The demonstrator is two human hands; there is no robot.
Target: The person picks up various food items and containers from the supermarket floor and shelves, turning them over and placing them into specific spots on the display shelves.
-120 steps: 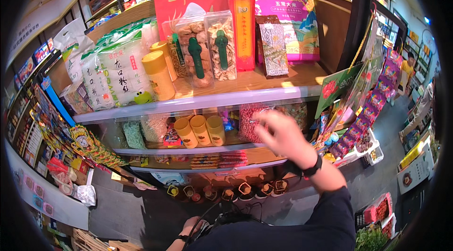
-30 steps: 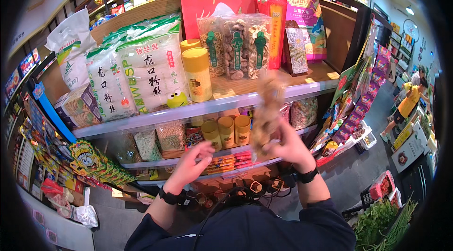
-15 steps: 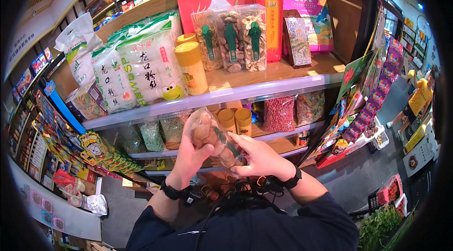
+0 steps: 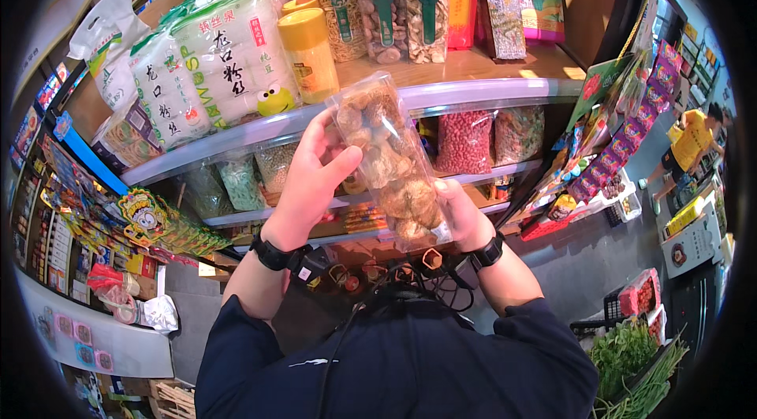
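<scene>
Between my hands is a clear plastic box (image 4: 390, 167) of tan, lumpy dried food that looks like dried mushrooms. It is tilted, its upper end leaning left, in front of the shelf. My left hand (image 4: 315, 171) is closed round its upper left side, thumb across the front. My right hand (image 4: 464, 218) grips the lower right side, with some fingers hidden behind it. Three similar clear boxes with green labels (image 4: 384, 13) stand on the top shelf (image 4: 465, 76) beyond. To their left are yellow canisters (image 4: 309, 52) and large white bags of noodles (image 4: 233, 56).
Bagged pink beans (image 4: 465, 141) sit on the lower shelf. Hanging snack packets flank me: yellow-green ones (image 4: 150, 218) at left, purple strips (image 4: 631, 131) at right. Leafy greens (image 4: 627, 360) lie at lower right. A person in a yellow top (image 4: 690, 143) stands far right.
The box has been turned, so its green label no longer shows, and it appears higher and more upright. My right hand has shifted lower along its side. The shelf now appears higher in view.
</scene>
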